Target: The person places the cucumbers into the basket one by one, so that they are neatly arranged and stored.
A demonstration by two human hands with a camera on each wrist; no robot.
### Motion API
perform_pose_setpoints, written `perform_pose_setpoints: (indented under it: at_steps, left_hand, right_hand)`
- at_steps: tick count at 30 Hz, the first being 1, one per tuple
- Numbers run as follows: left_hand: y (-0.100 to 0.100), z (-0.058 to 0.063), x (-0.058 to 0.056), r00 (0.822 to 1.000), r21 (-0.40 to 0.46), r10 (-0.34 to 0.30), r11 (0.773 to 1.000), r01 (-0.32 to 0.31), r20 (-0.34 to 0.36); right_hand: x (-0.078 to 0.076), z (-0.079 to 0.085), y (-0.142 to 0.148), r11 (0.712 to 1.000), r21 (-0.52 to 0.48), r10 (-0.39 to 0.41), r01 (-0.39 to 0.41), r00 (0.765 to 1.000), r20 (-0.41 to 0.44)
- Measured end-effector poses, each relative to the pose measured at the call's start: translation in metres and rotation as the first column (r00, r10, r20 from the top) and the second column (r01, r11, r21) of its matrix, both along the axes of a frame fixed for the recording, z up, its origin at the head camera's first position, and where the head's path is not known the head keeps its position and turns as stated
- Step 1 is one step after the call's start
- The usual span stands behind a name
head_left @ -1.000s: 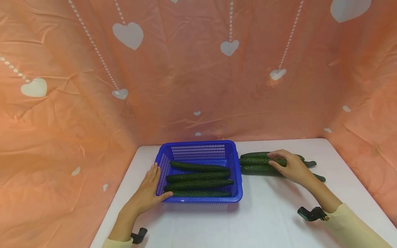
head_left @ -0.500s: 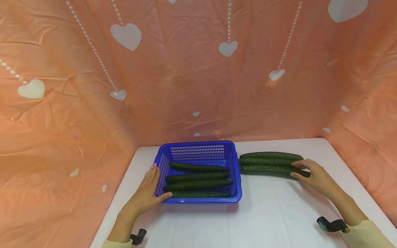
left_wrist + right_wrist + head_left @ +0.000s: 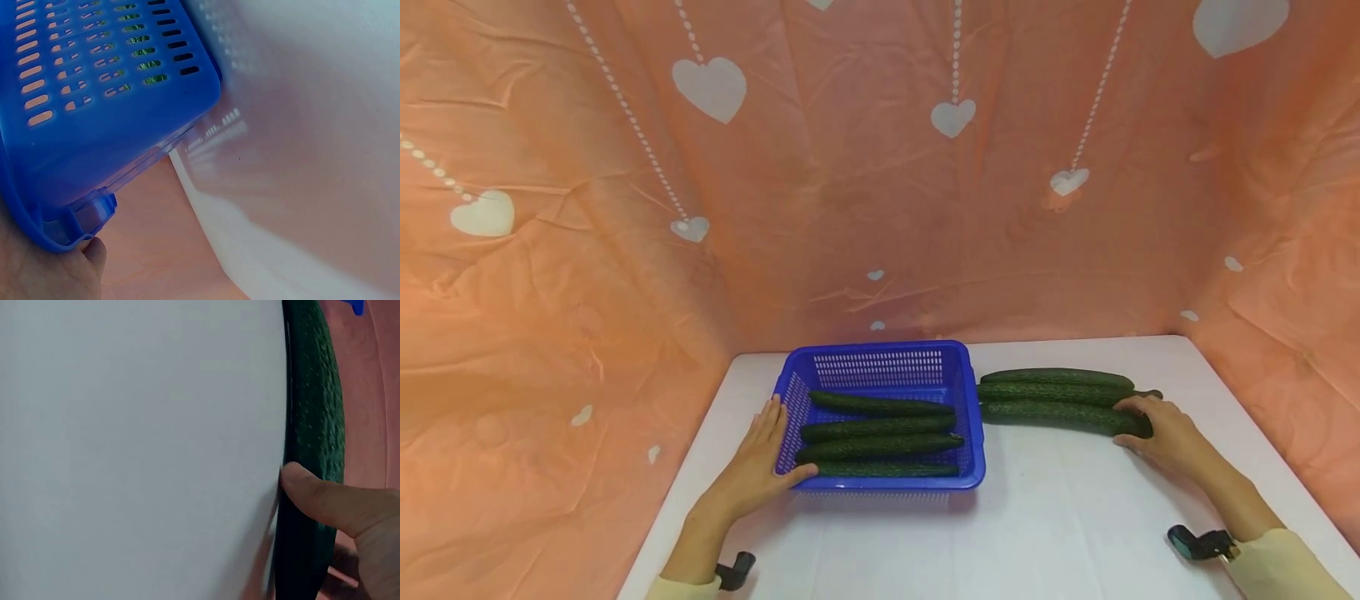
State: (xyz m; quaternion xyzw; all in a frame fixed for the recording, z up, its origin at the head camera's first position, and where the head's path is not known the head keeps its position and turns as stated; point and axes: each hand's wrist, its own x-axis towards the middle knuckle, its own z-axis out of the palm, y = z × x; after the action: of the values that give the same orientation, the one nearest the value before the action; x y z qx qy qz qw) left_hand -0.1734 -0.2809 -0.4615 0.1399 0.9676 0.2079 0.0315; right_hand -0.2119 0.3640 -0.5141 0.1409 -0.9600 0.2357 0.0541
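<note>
My left hand rests at the left front corner of a blue plastic basket, fingers straight along its left rim and thumb on the front rim. In the left wrist view the basket's slotted wall fills the upper left. Several cucumbers lie side by side inside. On the table right of the basket, my right hand holds the right end of the nearest cucumber. The right wrist view shows the thumb against this cucumber's side; the other fingers are mostly hidden behind it.
Two more cucumbers, a middle one and a back one, lie against the held one. The white table ends at orange cloth walls at the back and sides. A small black device sits at the right wrist.
My right hand has moved right from above the middle of the cucumbers to the nearest one's right end, and its thumb has come round the near side. The left hand and basket stay put.
</note>
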Motion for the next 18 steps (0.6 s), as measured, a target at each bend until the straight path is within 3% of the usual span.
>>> perform_pose_setpoints:
  at_steps: [6,13,18]
  left_hand:
    - [0.0,-0.002,-0.001,1.0,-0.008,-0.002,1.0,0.002,-0.003]
    - [0.0,0.0,0.0,1.0,0.001,0.002,1.0,-0.002,0.009]
    - [0.0,0.001,0.0,1.0,-0.007,0.0,1.0,0.0,0.004]
  right_hand:
    - [0.001,-0.002,0.005,0.998,-0.036,0.059,-0.061,0.997,-0.057]
    - [0.009,0.007,0.003,0.995,-0.088,0.033,-0.043,0.993,-0.11]
    - [0.011,0.015,0.005,0.995,-0.09,0.007,-0.031,0.968,-0.253]
